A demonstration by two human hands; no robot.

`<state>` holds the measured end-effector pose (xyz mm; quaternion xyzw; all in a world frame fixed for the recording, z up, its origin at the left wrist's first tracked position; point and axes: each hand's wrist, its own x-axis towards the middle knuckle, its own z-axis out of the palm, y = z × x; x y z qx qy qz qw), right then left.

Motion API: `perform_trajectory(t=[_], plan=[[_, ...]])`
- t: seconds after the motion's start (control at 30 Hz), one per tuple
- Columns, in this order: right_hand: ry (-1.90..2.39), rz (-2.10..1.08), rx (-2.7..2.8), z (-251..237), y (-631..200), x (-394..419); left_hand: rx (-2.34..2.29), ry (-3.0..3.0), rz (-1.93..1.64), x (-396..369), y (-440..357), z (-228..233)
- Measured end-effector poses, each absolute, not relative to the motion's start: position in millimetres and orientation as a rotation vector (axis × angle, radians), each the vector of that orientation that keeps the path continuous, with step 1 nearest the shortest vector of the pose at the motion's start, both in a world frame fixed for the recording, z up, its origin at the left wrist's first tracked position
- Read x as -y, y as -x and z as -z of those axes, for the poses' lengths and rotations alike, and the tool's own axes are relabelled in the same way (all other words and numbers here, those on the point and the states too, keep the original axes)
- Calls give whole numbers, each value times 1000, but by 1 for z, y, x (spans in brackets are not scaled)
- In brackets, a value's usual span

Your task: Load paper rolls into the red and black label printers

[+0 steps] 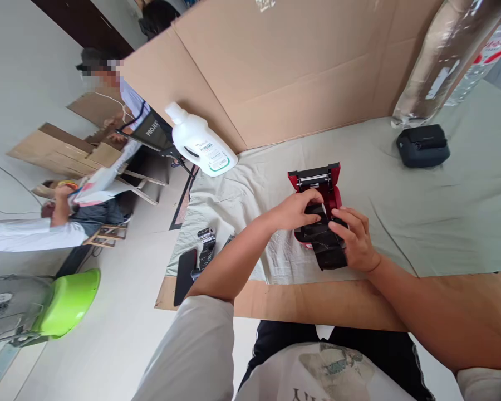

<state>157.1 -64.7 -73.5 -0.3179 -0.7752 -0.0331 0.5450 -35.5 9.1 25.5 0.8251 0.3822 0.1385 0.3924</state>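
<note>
Hands on small red plastic printer (329, 186) with black open lid, mid tabletop (442, 211) on grey-green cloth | our left hand (296, 210) curls fingers over its black top | our right hand (357, 239) grips the black lid | white plastic bottle (202, 146) lies far left | black box-shaped device (422, 145) sits well apart, right.

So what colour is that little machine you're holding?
Red, with black parts, under both hands: the little machine, seen best from the head camera.
</note>
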Motion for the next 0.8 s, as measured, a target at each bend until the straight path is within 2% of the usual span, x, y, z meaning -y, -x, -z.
perform_trajectory(t=[0.13, 0.37, 0.47, 0.57, 0.73, 0.8], plan=[[701, 94, 1902, 71, -160, 65, -1145, -2341, -90, -27, 11, -13], [735, 38, 1946, 71, -161, 64, -1390, -2421, 100, -27, -3, 1], [761, 35, 1963, 73, -161, 64, -1398, -2447, 74, -22, -5, 1], [774, 38, 1974, 75, -161, 65, -1308, -2461, -247, -10, 3, -4], [744, 30, 1979, 74, -161, 65, -1257, -2442, -1213, -6, 32, -12], [726, 45, 1974, 73, -161, 66, -1261, -2444, -1308, -13, 43, -9]])
